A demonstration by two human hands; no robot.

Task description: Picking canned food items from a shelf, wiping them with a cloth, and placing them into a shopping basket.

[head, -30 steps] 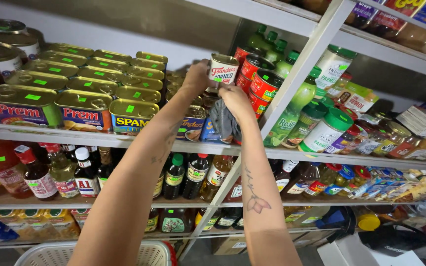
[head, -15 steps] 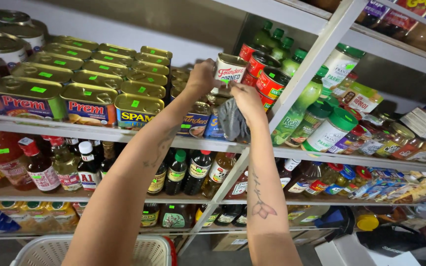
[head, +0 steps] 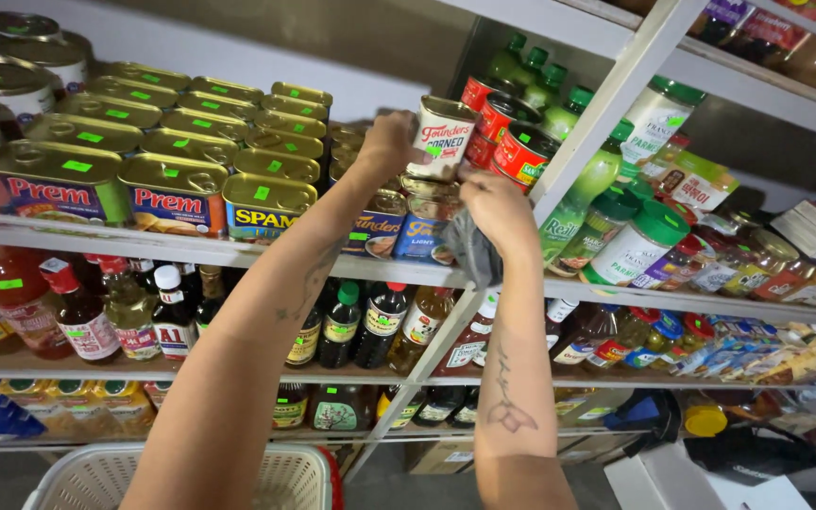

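Note:
My left hand (head: 384, 144) is raised to the upper shelf and holds a white tapered tin can with a red label (head: 443, 138), tilted a little above a stack of similar tins (head: 427, 222). My right hand (head: 495, 210) is just below and right of that can, closed on a grey cloth (head: 469, 253) that hangs from my fingers. Both forearms reach up from the bottom of the view. Red round cans (head: 521, 149) stand right behind the held tin.
Rows of rectangular gold-lidded meat tins (head: 172, 194) fill the shelf (head: 191, 250) at left. Green-capped bottles and jars (head: 630, 246) stand at right behind a slanted white shelf post (head: 606, 113). Sauce bottles (head: 361, 326) line the lower shelf. A white plastic basket (head: 191, 477) sits below.
The view has shifted slightly. My left hand keeps the white tin up near the stack, and my right hand with the cloth has stayed just under it.

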